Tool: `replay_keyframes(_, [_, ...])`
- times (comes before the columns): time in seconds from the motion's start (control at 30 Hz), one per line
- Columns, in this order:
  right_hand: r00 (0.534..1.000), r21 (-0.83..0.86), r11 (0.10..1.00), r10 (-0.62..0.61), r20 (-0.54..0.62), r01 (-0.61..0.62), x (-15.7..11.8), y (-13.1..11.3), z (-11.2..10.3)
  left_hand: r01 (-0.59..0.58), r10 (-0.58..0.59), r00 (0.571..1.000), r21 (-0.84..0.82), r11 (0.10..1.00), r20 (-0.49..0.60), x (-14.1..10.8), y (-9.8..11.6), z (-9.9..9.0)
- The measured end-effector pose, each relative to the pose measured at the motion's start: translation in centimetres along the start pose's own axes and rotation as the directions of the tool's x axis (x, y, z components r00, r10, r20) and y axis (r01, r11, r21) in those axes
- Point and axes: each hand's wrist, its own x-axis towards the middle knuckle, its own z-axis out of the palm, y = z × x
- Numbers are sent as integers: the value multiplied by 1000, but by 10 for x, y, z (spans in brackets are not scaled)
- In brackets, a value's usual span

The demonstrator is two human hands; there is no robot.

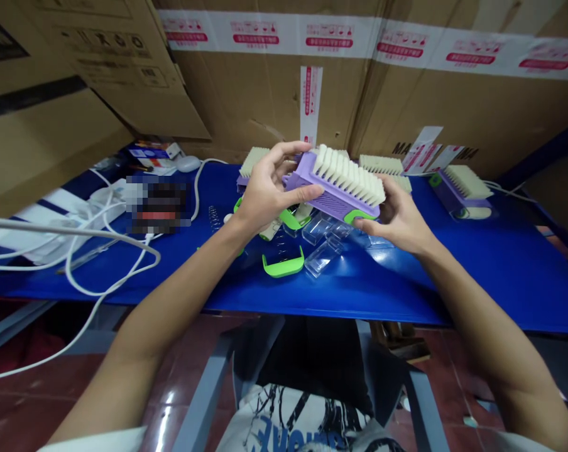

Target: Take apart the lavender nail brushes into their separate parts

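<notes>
A purple scrub brush with cream bristles facing up is held above the blue table, tilted down to the right. My left hand grips its left end, thumb along the near side and fingers behind. My right hand closes on the right end, its thumb by a bright green end piece. Below the brush lie green U-shaped clips, clear plastic pieces and a dark coil spring. Another spring sits left of my left hand.
More brushes stand along the back, one purple brush at the right. White cables loop over the left side of the blue table and hang past its front edge. Cardboard walls the back. A pixelated object lies left.
</notes>
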Motion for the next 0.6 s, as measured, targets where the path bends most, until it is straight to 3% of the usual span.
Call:
replay_keyframes(0.13, [1000, -46, 999, -28, -11, 27, -2, 0, 8, 57, -57, 998, -27, 998, -13, -2, 8, 6])
replay_keyframes(0.3, [992, -8, 998, -60, -114, 60, -8, -4, 17, 274, -285, 958, -228, 934, -18, -1, 26, 11])
replay_keyframes(0.4, [967, 116, 984, -103, -232, 132, -7, -10, 10, 321, -354, 934, -316, 893, -52, 6, 32, -6])
replay_keyframes(0.47, [965, 207, 966, -103, -240, 155, -5, -17, -2, 291, -353, 927, -346, 892, -130, 12, 32, -21])
replay_keyframes(0.53, [979, 272, 956, -61, -194, 113, -3, -24, -15, 278, -371, 906, -375, 884, -204, 16, 30, -32])
replay_keyframes(0.6, [990, 272, 962, 52, -133, -13, -3, -29, -27, 280, -390, 890, -390, 877, -237, 16, 27, -34])
